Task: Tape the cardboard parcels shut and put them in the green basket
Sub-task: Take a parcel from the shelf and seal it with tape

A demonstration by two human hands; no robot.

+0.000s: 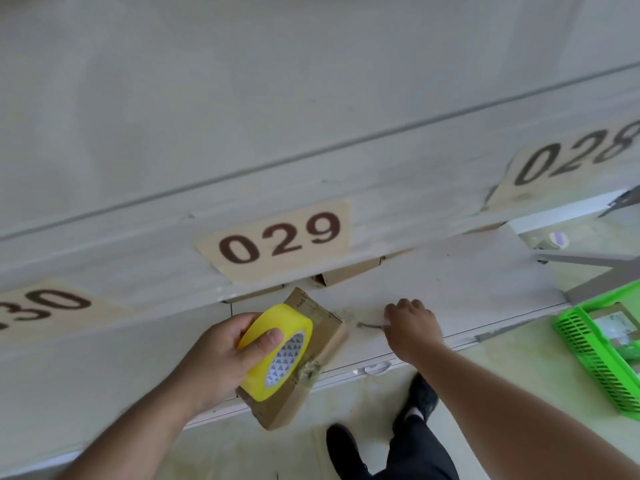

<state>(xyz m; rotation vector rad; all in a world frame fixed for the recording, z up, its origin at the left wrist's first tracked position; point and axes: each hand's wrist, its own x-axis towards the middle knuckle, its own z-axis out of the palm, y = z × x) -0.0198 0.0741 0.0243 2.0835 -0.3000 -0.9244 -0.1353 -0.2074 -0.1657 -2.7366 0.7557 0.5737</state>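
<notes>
My left hand [221, 362] grips a yellow roll of tape [277, 351] and holds it on top of a brown cardboard parcel [311, 341] that overhangs the front edge of the white table [450, 282]. Crumpled clear tape shows on the parcel's near side. My right hand [412, 327] rests on the table just right of the parcel, its fingers curled over a small dark thing [369, 326] that I cannot make out. The green basket [595, 355] stands on the floor at the right with at least one parcel inside.
More cardboard boxes [346, 275] lie under the partition at the table's back. Paper labels 029 [280, 239], 028 and 030 hang on the partition. A second tape roll [554, 240] lies far right. My black shoes [420, 396] stand on the pale floor below the table edge.
</notes>
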